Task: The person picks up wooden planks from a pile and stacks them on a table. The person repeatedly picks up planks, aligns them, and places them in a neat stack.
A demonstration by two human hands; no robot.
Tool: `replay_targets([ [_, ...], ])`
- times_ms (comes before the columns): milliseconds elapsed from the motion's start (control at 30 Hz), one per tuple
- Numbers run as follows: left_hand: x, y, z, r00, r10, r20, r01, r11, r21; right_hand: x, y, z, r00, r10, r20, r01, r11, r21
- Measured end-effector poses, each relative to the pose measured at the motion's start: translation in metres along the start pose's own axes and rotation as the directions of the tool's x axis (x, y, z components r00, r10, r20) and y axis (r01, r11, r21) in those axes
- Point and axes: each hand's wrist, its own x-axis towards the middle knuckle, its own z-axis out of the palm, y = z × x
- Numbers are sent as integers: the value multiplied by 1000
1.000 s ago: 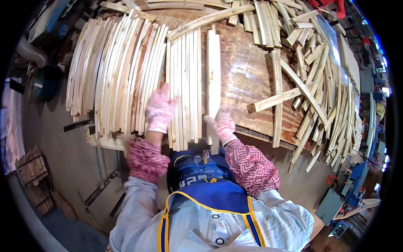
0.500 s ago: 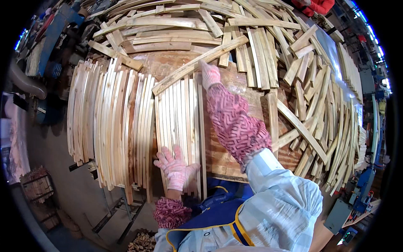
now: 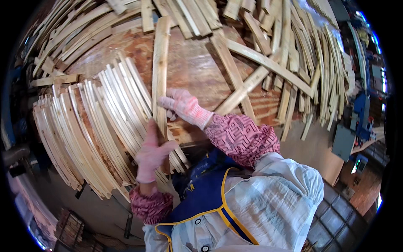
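Note:
My right hand (image 3: 181, 106), in a pink-and-white knit glove, grips the right edge of a long wooden strip (image 3: 160, 63) around its middle. The strip points away from me, tilted over the right end of a row of pale strips (image 3: 121, 109) set side by side. My left hand (image 3: 152, 155), gloved alike, is open by the strip's near end, fingers together and pointing forward, thumb out to the right. Whether its fingertips touch the strip is hard to tell.
Loose wooden strips (image 3: 289, 50) lie crisscrossed at the right and far side of the brown wooden tabletop (image 3: 193, 63). Two strips cross (image 3: 241, 90) right of my right hand. More strips are stacked at the left. Blue machinery (image 3: 363, 109) stands far right.
My right hand has drawn the strip nearer and turned it from slanting to nearly lengthwise. My left hand has left the top of the row for the strip's near end. The view has shifted right.

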Motion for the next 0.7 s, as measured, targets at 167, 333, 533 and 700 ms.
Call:
replay_targets([
  [167,-4,-17,80,916,-277,291,402,592,-699,-79,26,-104,584,-448,-677,-148,761,-632],
  [333,-23,-28,103,945,-201,259,326,504,-800,-97,17,-153,332,-235,-913,-577,715,-394],
  [533,-20,-29,93,927,-199,317,358,223,-907,-133,-1,-177,543,-101,-834,278,958,64],
  [700,-35,-30,94,952,-156,265,301,305,-903,-288,46,-149,931,-153,-332,307,821,482],
])
